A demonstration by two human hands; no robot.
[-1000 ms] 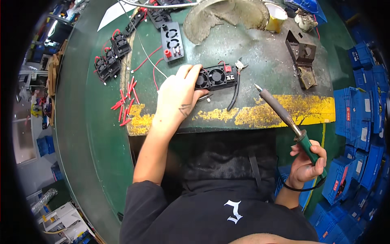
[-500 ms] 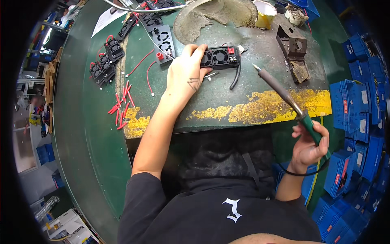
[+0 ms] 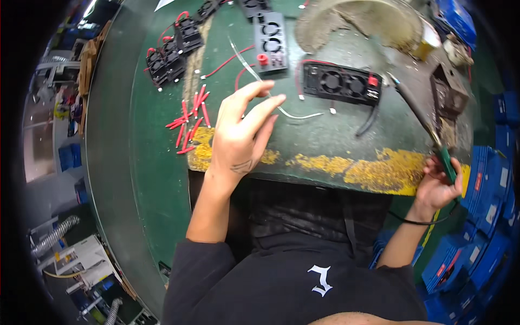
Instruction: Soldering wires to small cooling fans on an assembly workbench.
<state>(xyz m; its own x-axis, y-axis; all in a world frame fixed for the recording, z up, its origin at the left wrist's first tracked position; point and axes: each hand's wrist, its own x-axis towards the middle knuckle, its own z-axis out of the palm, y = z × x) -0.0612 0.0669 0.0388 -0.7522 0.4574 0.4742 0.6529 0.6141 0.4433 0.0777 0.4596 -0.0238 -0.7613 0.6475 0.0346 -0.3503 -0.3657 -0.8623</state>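
My left hand (image 3: 241, 122) is raised over the bench, with a thin silvery solder wire (image 3: 297, 116) running between its thumb and fingers. My right hand (image 3: 440, 184) is closed around the green handle of a soldering iron (image 3: 420, 112). The iron's tip points up and left, close to the right end of a black twin-fan unit (image 3: 342, 84). That unit lies flat and has a red switch (image 3: 372, 81) and a thick black cable (image 3: 368, 121). Beyond my left hand is a grey fan housing panel (image 3: 271, 40) with a red round part on it.
Short red tubes (image 3: 190, 120) lie in a loose pile at the left. More black fan units (image 3: 165, 66) with red wires stand behind them. A crusted, curved tray (image 3: 357, 27), a yellow-white cup (image 3: 429, 42) and a brown metal holder (image 3: 449, 89) occupy the far right. Blue crates (image 3: 482, 187) are stacked beside the bench.
My left hand has come off the fan unit and drawn back to its left, with the solder wire between its fingers. The iron's tip now appears nearer the unit's right end. The view has shifted.
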